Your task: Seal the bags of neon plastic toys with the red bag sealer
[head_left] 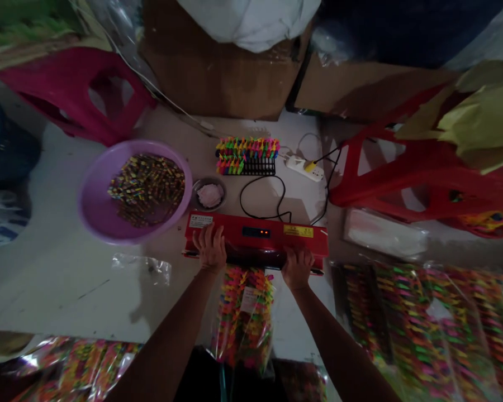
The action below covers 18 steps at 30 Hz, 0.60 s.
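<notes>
In the head view a red heat sealer lies across the table with lit orange digits on its panel. My left hand grips its left front part, fingers curved over the top and somewhat apart. At the right end my right hand is closed over the front edge, fingers bent. Between my forearms is a clear plastic bag of bright multicoloured small pieces with a white label. Its upper end meets the sealer's front edge; whether it lies inside the jaw is hidden.
A purple basin of small striped pieces stands left, beside a small bowl. Behind the sealer are a black rack with colourful pieces and a power strip with cables. A red stool and filled bags are right.
</notes>
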### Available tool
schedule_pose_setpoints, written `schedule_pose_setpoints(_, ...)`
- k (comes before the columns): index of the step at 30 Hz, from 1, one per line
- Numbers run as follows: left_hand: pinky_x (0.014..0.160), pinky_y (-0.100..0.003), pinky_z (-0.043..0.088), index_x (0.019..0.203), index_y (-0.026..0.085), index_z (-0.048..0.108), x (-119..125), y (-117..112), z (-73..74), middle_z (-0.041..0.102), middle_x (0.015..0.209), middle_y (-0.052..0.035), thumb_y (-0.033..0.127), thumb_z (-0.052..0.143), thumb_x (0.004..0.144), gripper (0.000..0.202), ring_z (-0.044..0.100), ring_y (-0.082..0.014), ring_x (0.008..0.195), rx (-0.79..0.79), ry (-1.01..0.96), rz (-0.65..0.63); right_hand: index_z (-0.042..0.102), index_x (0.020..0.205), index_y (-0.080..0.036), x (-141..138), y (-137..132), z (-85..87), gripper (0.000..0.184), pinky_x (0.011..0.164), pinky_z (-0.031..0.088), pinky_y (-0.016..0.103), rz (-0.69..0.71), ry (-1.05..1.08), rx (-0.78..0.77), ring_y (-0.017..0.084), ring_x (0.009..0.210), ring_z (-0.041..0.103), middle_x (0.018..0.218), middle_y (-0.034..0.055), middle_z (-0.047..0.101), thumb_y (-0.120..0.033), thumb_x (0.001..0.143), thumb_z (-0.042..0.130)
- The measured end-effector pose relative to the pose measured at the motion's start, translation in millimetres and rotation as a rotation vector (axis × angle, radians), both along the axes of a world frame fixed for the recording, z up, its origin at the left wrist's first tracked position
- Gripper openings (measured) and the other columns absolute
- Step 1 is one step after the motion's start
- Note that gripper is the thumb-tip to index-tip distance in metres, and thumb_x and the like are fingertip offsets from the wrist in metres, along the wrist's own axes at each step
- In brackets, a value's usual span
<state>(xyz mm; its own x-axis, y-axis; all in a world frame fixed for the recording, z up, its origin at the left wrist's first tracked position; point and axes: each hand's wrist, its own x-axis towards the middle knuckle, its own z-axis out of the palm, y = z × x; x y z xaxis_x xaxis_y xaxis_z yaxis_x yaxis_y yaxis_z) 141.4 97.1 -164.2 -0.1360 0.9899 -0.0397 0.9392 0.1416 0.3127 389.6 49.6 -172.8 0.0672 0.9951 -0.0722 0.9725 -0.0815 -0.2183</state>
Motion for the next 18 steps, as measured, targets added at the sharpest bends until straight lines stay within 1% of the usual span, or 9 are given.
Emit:
schedule_pose_setpoints(4,0.112,-0.05,0.011,0.121,0.024,0.057,0,0,5.3,0.048,0.137,-0.0099,0.028,0.035,0.091,0.037,0.034,-0.0257,0.132,0.002,0.027,0.008,0.063,0.109,-0.021,-1,-1,-2.2,0.038,0.094,0.031,0.048,-0.021,-0.027,0.038,0.03,0.107,0.045,0.105,0.0142,0.055,-0.014,0.081,0.038)
schedule_pose_setpoints(7,0.112,-0.05,0.012,0.122,0.023,0.056,1,2,4.6,0.047,0.137,-0.0102,0.026,0.035,0.091,0.038,0.035,-0.0263,0.131,0.031,0.012,-0.02,0.062,0.11,-0.021,-3,-2,-2.2,0.04,0.091,0.033,0.048,-0.014,-0.028,0.068,0.03,0.103,0.045,0.102,0.014,0.056,-0.012,0.079,0.038)
schedule_pose_setpoints(10,0.11,-0.053,0.018,0.124,0.022,0.054,3,9,6.4,0.047,0.136,-0.0121,0.023,0.038,0.089,0.038,0.036,-0.028,0.13,0.066,-0.03,-0.047,0.064,0.105,-0.022,-6,4,4.3,0.04,0.089,0.033,0.047,-0.03,0.072,0.102,0.028,0.095,0.046,0.091,0.0108,0.055,-0.01,0.075,0.039)
schedule_pose_setpoints(12,0.107,-0.053,0.024,0.125,0.018,0.052,2,14,15.0,0.047,0.134,-0.0153,0.024,0.039,0.089,0.039,0.036,-0.0291,0.129,0.146,-0.083,-0.06,0.066,0.094,-0.021,-4,15,14.7,0.034,0.084,0.035,0.046,-0.12,0.239,0.18,0.025,0.085,0.046,0.08,0.0074,0.052,-0.012,0.07,0.043)
schedule_pose_setpoints(14,0.105,-0.05,0.029,0.125,0.013,0.05,-7,12,28.9,0.046,0.133,-0.0183,0.026,0.041,0.089,0.039,0.034,-0.0284,0.13,0.273,-0.158,-0.098,0.064,0.082,-0.019,2,27,31.1,0.024,0.079,0.038,0.042,-0.253,0.403,0.29,0.021,0.077,0.045,0.075,0.0047,0.048,-0.017,0.069,0.044)
schedule_pose_setpoints(16,0.105,-0.045,0.031,0.123,0.012,0.049,-31,-2,41.8,0.045,0.131,-0.0188,0.028,0.042,0.089,0.039,0.034,-0.0259,0.129,0.393,-0.219,-0.118,0.06,0.077,-0.017,8,37,52.7,0.019,0.076,0.04,0.039,-0.363,0.479,0.383,0.019,0.077,0.045,0.076,0.0043,0.047,-0.023,0.073,0.042)
schedule_pose_setpoints(17,0.104,-0.044,0.032,0.122,0.012,0.048,-47,-13,45.3,0.045,0.129,-0.0186,0.03,0.045,0.088,0.039,0.035,-0.0251,0.127,0.433,-0.226,-0.084,0.059,0.078,-0.017,9,38,64.6,0.02,0.076,0.04,0.037,-0.416,0.533,0.406,0.019,0.078,0.046,0.078,0.0046,0.049,-0.027,0.075,0.041)
schedule_pose_setpoints(18,0.104,-0.044,0.032,0.122,0.012,0.047,-66,-27,45.8,0.046,0.127,-0.0185,0.032,0.048,0.086,0.042,0.037,-0.0251,0.125,0.448,-0.214,-0.014,0.058,0.081,-0.017,8,36,76.5,0.021,0.075,0.041,0.036,-0.465,0.616,0.407,0.018,0.079,0.047,0.08,0.0047,0.05,-0.03,0.077,0.042)
